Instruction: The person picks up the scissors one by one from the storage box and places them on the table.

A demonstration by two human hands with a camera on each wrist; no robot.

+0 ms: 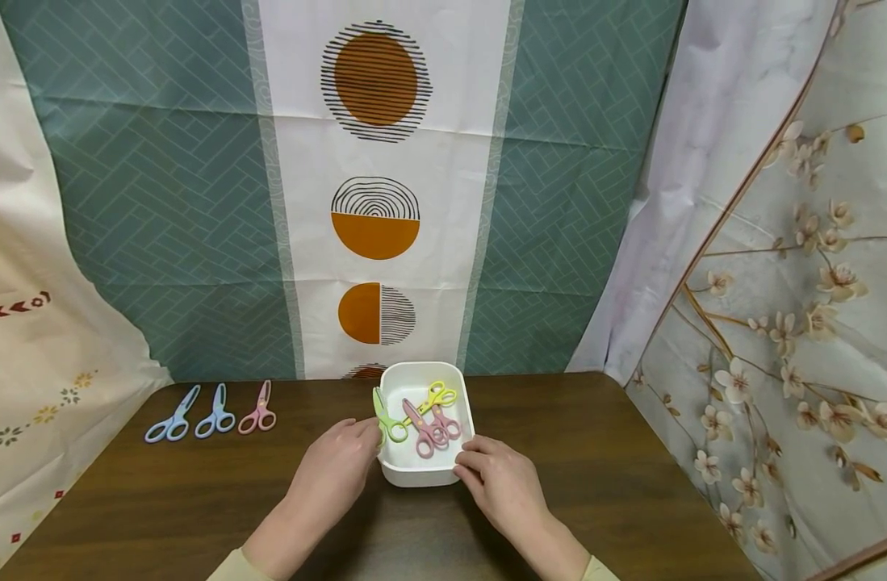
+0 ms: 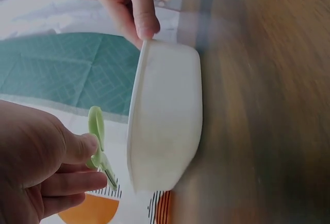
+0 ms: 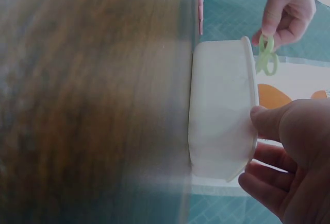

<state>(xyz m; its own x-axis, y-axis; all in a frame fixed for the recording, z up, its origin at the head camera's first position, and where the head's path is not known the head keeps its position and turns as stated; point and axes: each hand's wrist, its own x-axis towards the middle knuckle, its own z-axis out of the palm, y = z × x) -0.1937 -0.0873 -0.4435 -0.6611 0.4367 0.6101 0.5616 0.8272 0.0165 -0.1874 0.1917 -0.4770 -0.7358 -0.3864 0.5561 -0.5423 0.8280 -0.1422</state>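
Observation:
Between the thumb and fingers of my left hand (image 1: 340, 461) is a pair of green scissors (image 1: 393, 428), pinched by a handle loop over the near-left rim of a white plastic bin (image 1: 423, 476). In the left wrist view the green scissors (image 2: 96, 122) hang just outside the rim, blades pointing away. My right hand (image 1: 503, 482) holds the bin's right front rim, with the thumb on the outside wall. Inside the bin, yellow scissors (image 1: 444, 395) lie crossed with two pairs of pink scissors (image 1: 424, 438), partly covering one another.
To the left on the brown wooden table (image 1: 574, 452), two pairs of blue scissors (image 1: 215, 415) and one pair of pink scissors (image 1: 257, 413) lie in a row near the back edge. A patterned curtain (image 1: 196, 202) hangs right behind the table.

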